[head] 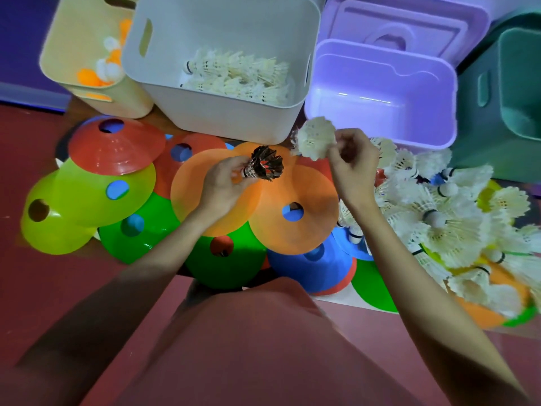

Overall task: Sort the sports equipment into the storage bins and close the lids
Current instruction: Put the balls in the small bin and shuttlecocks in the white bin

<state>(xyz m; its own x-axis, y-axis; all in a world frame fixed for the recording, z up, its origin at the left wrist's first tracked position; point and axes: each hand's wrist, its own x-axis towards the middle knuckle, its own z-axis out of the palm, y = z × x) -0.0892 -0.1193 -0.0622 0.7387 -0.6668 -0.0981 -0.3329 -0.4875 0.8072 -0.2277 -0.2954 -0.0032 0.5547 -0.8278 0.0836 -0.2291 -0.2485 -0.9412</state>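
My left hand (225, 186) pinches a black-feathered shuttlecock (265, 164) by its base, above the orange cones. My right hand (352, 162) grips a white shuttlecock (316, 137) just in front of the white bin (222, 118), which holds several white shuttlecocks. A heap of white shuttlecocks (445, 218) lies on the floor at the right. Flat disc cones in red, yellow-green, green, orange and blue (123, 197) overlap on the floor under my hands. The beige bin (73, 68) at the far left holds orange and white balls. The purple bin (380, 83) stands empty.
A teal bin (503, 92) stands at the far right. A purple lid (409, 27) leans behind the purple bin. My knee in red cloth (248, 347) fills the lower middle. Red floor (44, 288) lies to the left.
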